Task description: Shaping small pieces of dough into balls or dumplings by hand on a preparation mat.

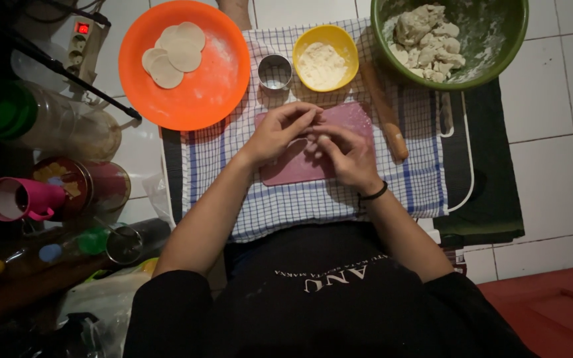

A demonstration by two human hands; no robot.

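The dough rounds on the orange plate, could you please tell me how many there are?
4 dough rounds show on the orange plate, stacked overlapping in its upper left part: one at top right, one central, two at lower left. More may lie hidden beneath.

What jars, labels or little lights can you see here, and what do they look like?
Power strip: top left, pale and long, with a small red lit switch.
Tin: left side, round, dark red with a yellow label.
Plastic jar: left, lying down, clear with a green lid.
Apron print: bottom middle, pale letters on black.
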